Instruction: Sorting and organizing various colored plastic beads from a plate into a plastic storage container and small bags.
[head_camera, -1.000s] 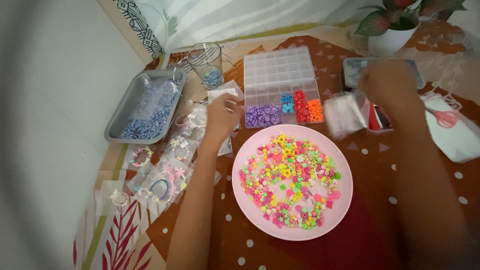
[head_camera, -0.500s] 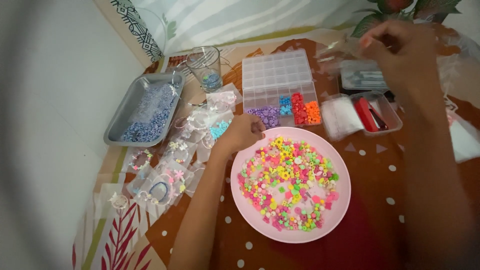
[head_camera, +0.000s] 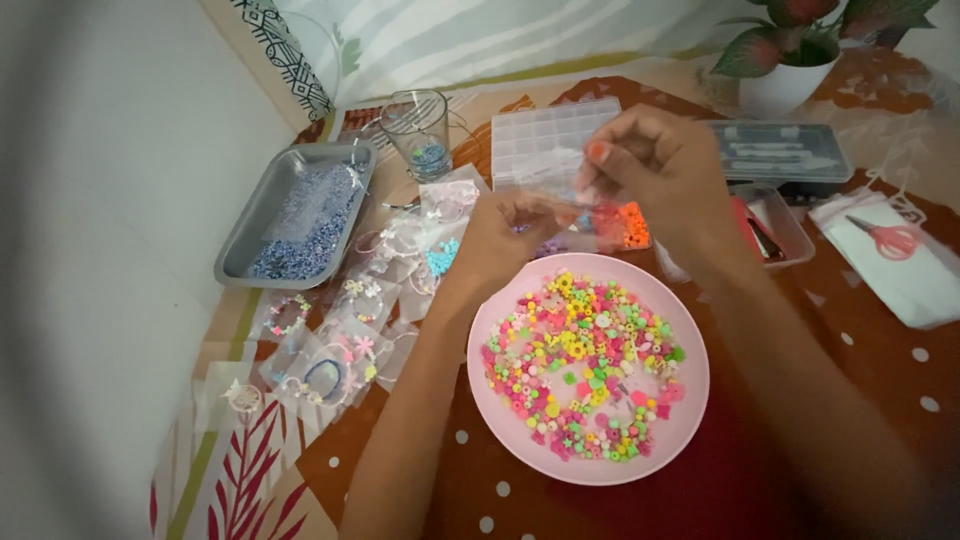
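Overhead, looking down on a brown, white-dotted cloth spread with bead-craft supplies. At nine o'clock, a grey metal tray (head_camera: 300, 210) of small blue-purple beads, shallow enough to pick from. Just right of it, at ten o'clock, a clear glass cup (head_camera: 418, 133) with a few blue beads at the bottom. Below the tray, small clear packets (head_camera: 340, 335) of finished bracelets, laid flat and overlapping, likely to keep each apart. At centre, toward six o'clock, a pink plate (head_camera: 690, 400) heaped with mixed bright beads, set close under both hands, probably for easy reach. Left hand (head_camera: 505, 240) raised above the plate's upper rim, forearm rising from six o'clock, fingers curled and pinched on the lower edge of a small clear plastic bag (head_camera: 560, 175). Right hand (head_camera: 655, 170) higher, at twelve o'clock, thumb and forefinger closed on the same bag's top, as if to hold it taut between both. Behind the hands, a clear compartment box (head_camera: 545, 135), partly hidden, with orange and purple beads. At two o'clock, a closed clear case (head_camera: 785, 150); at three o'clock, red-handled scissors (head_camera: 890, 240) on white cloth.
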